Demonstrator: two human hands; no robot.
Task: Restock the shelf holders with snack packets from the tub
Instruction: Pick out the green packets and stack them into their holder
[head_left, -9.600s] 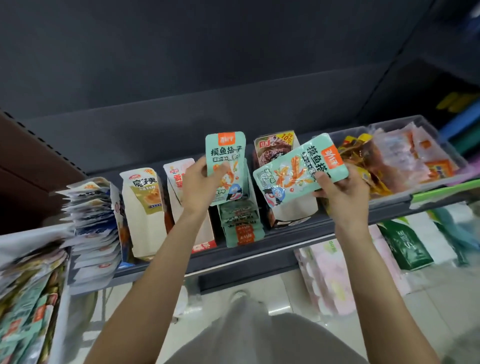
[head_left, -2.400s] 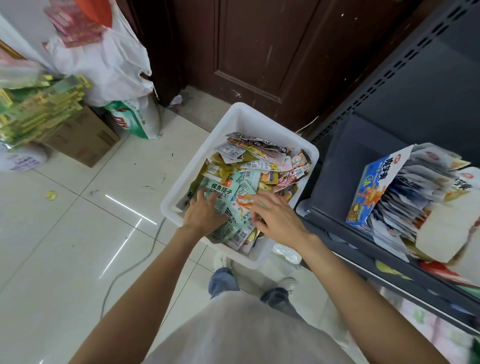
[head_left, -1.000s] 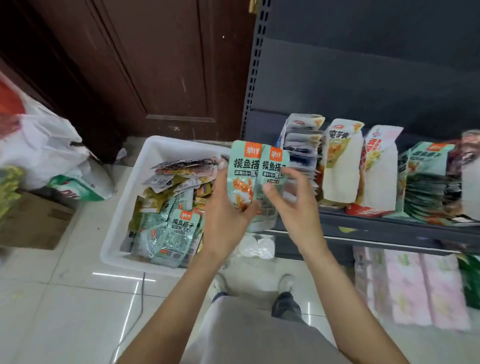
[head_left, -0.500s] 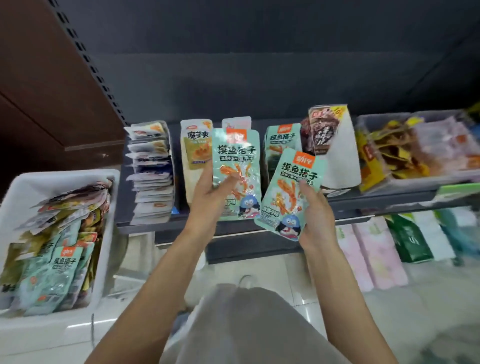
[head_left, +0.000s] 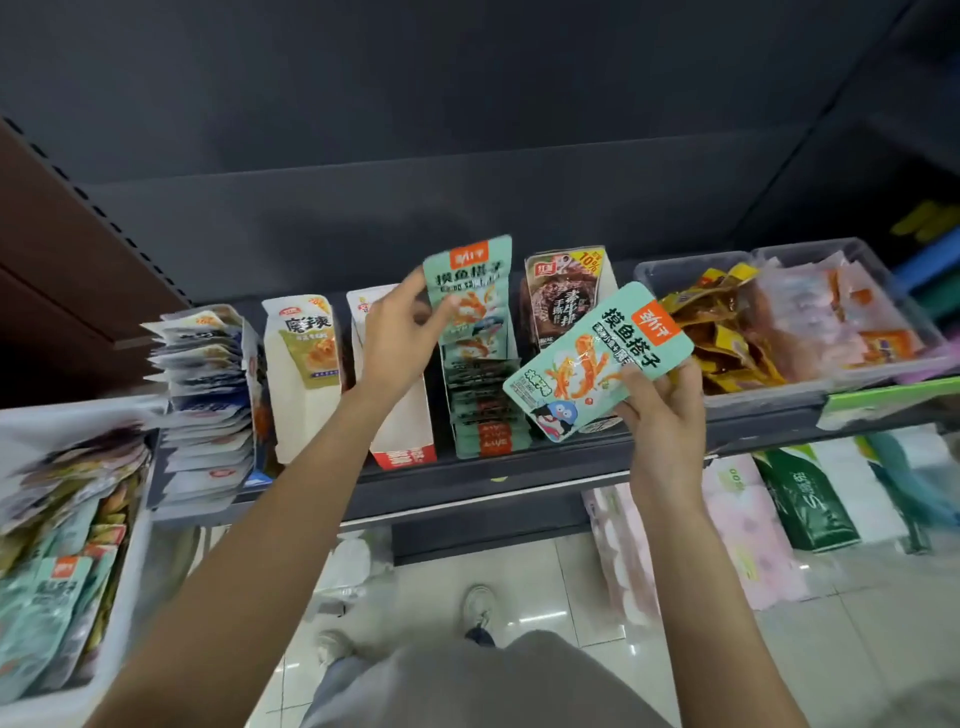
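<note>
My left hand (head_left: 400, 338) pinches the left edge of a teal snack packet (head_left: 470, 283), which stands upright at the back of the teal shelf holder (head_left: 483, 410). More teal packets are stacked in that holder. Just right of the holder, above the shelf's front edge, my right hand (head_left: 662, 410) grips a second teal packet (head_left: 597, 358) by its lower corner, tilted. The white tub (head_left: 122, 587) stands on the floor at the far left, with several mixed packets in it, teal ones (head_left: 47, 603) among them.
The dark shelf (head_left: 467, 486) also carries a fanned stack of white-blue packets (head_left: 208, 405), a white carton holder (head_left: 304, 374), a red-based carton (head_left: 402, 447), a brown packet holder (head_left: 563, 299) and clear bins (head_left: 779, 322). Tissue packs (head_left: 753, 545) sit below.
My left hand has carried its teal packet up and right to the back of the teal holder. My right hand has tilted its packet and shifted right. The view has swung from the tub to the shelf.
</note>
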